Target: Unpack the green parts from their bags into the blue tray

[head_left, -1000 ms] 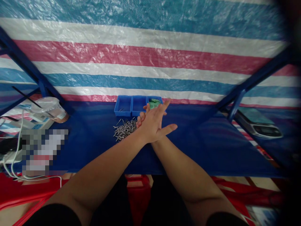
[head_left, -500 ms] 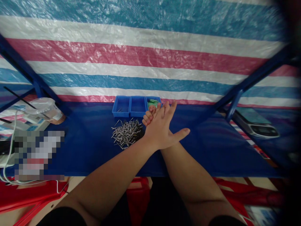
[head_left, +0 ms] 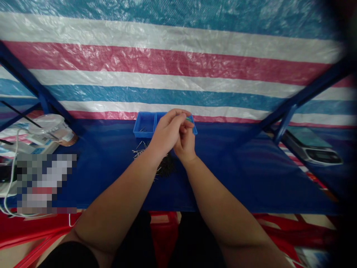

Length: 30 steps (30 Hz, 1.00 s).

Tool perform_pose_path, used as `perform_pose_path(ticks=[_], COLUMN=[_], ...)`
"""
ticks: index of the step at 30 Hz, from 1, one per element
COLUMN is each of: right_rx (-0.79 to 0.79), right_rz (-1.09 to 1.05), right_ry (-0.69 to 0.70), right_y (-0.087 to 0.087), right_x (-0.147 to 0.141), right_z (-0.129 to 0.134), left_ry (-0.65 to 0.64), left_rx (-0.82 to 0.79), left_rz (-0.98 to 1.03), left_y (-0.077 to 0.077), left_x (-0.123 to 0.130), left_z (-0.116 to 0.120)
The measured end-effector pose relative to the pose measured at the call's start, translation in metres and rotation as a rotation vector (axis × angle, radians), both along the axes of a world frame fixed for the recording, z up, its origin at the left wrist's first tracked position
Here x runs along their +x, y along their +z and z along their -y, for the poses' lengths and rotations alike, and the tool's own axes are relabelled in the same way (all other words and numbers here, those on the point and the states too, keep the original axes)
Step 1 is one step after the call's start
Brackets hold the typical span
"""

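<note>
My left hand point(head_left: 169, 129) and my right hand point(head_left: 186, 143) are together over the front of the blue bins, fingers curled and overlapping. Both are closed, and whatever lies between the fingers is hidden. A bit of green shows at the fingertips; whether it is held or lies in the bin behind cannot be made out. The left blue bin point(head_left: 145, 124) has a few thin metal pieces in it. My hands cover much of the middle and right bins. Below them, a pile of thin metal pins point(head_left: 167, 165) lies partly behind my left wrist.
A digital scale point(head_left: 315, 149) stands at the right. On the left are a clear plastic cup point(head_left: 52, 128), white cables and a blurred-out item. Blue metal bars point(head_left: 309, 87) slant down on both sides, with a striped sheet point(head_left: 178, 63) behind the blue table point(head_left: 234, 186).
My left hand was spread flat across my right; its fingers have now curled in. The two hands have shifted slightly up and left, over the bins.
</note>
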State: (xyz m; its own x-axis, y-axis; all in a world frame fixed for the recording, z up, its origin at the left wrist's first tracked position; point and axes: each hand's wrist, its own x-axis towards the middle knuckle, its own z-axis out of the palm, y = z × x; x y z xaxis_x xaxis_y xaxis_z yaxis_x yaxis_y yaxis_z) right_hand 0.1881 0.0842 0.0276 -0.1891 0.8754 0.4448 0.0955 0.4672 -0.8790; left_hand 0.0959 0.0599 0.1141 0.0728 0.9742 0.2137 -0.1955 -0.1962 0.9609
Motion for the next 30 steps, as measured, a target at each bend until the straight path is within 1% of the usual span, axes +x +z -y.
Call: perform_pose_path(ticks=[2,4,5,7,8,9,10,12,14,15,18,20,22,24,27,30], right_rx=[0.002,-0.041,-0.065,-0.1,-0.107,-0.103,-0.083,0.0,0.087,0.115,0.154,0.16,0.108,-0.008,-0.17,-0.237], right_rz=[0.035,0.084,0.104,0.113,0.107,0.098,0.086,0.068,0.088,0.121,0.329,0.495,0.619,0.684,0.739,0.752], right_ry=[0.021,0.101,0.134,0.153,0.139,0.112,0.078,0.004,-0.022,-0.005,0.145,0.276,0.411,0.511,0.556,0.59], right_y=[-0.001,-0.001,-0.001,-0.001,-0.001,0.0,0.0,0.002,0.004,0.006,0.01,0.011,0.01,0.008,0.006,0.008], right_x=[-0.003,-0.006,-0.007,-0.006,-0.004,-0.002,0.001,0.007,0.013,0.016,0.02,0.023,0.026,0.032,0.04,0.044], right_z=[0.004,0.006,0.006,0.004,0.001,-0.001,-0.004,-0.009,-0.012,-0.012,-0.011,-0.012,-0.013,-0.016,-0.019,-0.018], left_ry=[-0.001,0.027,0.088,0.244,0.294,0.314,0.33,0.318,0.275,0.234,0.044,-0.083,-0.172,-0.231,-0.327,-0.409], left_rx=[0.094,0.176,0.252,0.424,0.483,0.515,0.523,0.512,0.513,0.491,0.341,0.259,0.225,0.22,0.261,0.32], left_rz=[-0.09,-0.202,-0.3,-0.571,-0.687,-0.758,-0.78,-0.846,-0.949,-0.984,-1.062,-1.112,-1.131,-1.121,-1.13,-1.126], left_y=[-0.006,-0.015,-0.02,-0.029,-0.033,-0.037,-0.04,-0.046,-0.052,-0.055,-0.062,-0.065,-0.067,-0.068,-0.069,-0.072], left_x=[-0.024,-0.046,-0.056,-0.075,-0.084,-0.093,-0.102,-0.119,-0.135,-0.142,-0.157,-0.161,-0.157,-0.149,-0.132,-0.119], left_z=[-0.003,-0.002,0.001,0.006,0.008,0.009,0.009,0.007,0.003,0.001,-0.001,-0.001,0.0,0.002,0.006,0.009])
